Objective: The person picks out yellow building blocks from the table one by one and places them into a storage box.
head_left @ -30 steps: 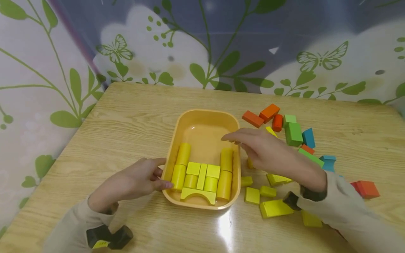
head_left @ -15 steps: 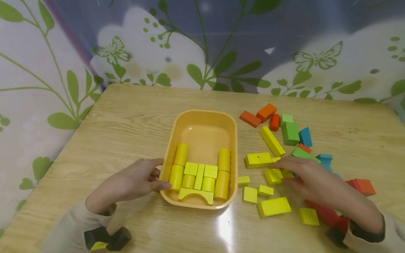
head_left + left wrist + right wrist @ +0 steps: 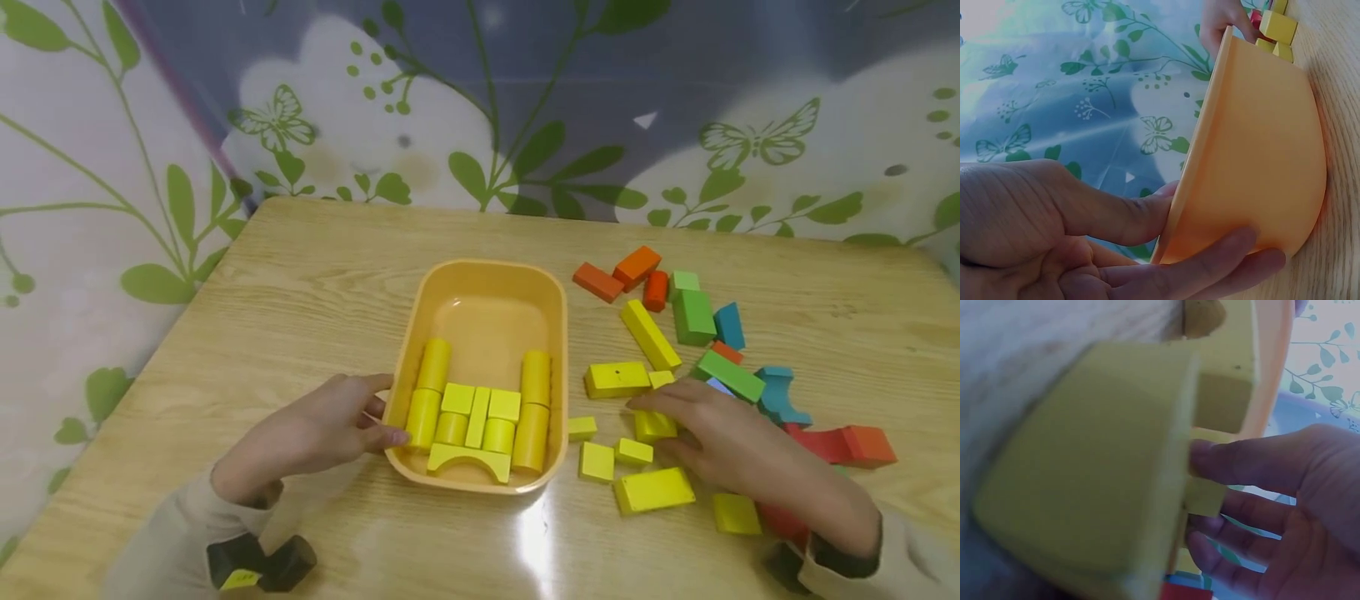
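Observation:
My left hand (image 3: 315, 429) holds the orange plastic bin (image 3: 491, 321) at its near left side. In the left wrist view the thumb lies over the rim and the fingers (image 3: 1216, 253) are against the outer wall. Yellow cylinders, small blocks and an arch block (image 3: 470, 460) lie arranged in the near half of the bin. To the bin's right, my right hand (image 3: 723, 429) pinches a yellow block (image 3: 652, 427) among the loose ones on the table. The right wrist view has that small block (image 3: 1205, 499) between thumb and fingers, with a large yellow block (image 3: 1091, 469) close to the camera.
Around the right hand lie several yellow blocks, including a long one (image 3: 649, 335) and a flat one (image 3: 655, 492). Orange (image 3: 637, 265), green (image 3: 694, 317), blue (image 3: 780, 395) and red (image 3: 821, 443) blocks are scattered beyond. A patterned wall covering (image 3: 555, 108) borders the wooden table (image 3: 330, 283).
My right hand has moved from beside the bin's right rim to the yellow blocks and now pinches one. The left hand has stayed at the bin.

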Demonstrator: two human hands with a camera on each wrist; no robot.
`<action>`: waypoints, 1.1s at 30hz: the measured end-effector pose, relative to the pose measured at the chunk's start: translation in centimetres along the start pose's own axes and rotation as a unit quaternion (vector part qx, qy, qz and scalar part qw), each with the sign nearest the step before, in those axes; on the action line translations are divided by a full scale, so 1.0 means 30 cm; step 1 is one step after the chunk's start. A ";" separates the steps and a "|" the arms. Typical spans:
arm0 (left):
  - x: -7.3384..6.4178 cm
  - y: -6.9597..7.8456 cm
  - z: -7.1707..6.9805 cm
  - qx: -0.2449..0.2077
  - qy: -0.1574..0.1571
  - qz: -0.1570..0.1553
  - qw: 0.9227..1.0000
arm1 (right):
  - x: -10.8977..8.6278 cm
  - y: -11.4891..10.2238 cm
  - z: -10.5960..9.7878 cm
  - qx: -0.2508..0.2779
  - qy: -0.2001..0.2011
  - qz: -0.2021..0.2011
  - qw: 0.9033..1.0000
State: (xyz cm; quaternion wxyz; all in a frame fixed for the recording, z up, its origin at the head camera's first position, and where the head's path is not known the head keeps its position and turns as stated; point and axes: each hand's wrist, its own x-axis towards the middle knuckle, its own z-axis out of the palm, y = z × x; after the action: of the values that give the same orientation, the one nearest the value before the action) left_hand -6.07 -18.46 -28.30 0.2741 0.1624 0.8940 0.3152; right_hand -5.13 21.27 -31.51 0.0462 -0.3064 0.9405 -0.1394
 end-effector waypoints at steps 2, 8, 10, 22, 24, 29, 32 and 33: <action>0.005 0.004 0.001 0.001 -0.001 0.004 1.000 | -0.003 0.003 0.005 -0.010 0.007 -0.006 1.000; 0.013 0.013 -0.001 -0.007 -0.011 -0.001 1.000 | -0.007 0.007 0.007 -0.015 0.006 -0.006 1.000; 0.014 0.014 -0.002 -0.008 -0.013 -0.002 1.000 | -0.007 0.008 0.007 -0.014 0.003 -0.005 1.000; 0.014 0.010 -0.003 0.006 0.000 0.011 1.000 | -0.001 0.011 -0.002 -0.004 -0.004 -0.017 1.000; 0.012 0.010 -0.002 0.002 0.000 0.012 1.000 | -0.003 0.013 -0.007 0.009 -0.007 -0.019 1.000; 0.009 0.006 -0.001 -0.005 -0.004 0.008 1.000 | 0.006 0.028 -0.039 0.051 0.038 -0.008 0.998; 0.004 0.002 0.000 -0.006 -0.004 0.008 1.000 | 0.036 0.042 -0.068 0.045 0.094 0.042 0.994; 0.003 0.000 0.001 -0.007 -0.002 0.012 1.000 | 0.050 0.045 -0.074 0.041 0.103 0.066 0.992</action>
State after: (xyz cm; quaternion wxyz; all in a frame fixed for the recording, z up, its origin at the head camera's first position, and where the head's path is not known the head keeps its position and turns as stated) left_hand -6.12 -18.40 -28.34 0.2735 0.1715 0.8892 0.3243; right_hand -7.49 21.93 -29.78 -0.0291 -0.2251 0.9521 -0.2049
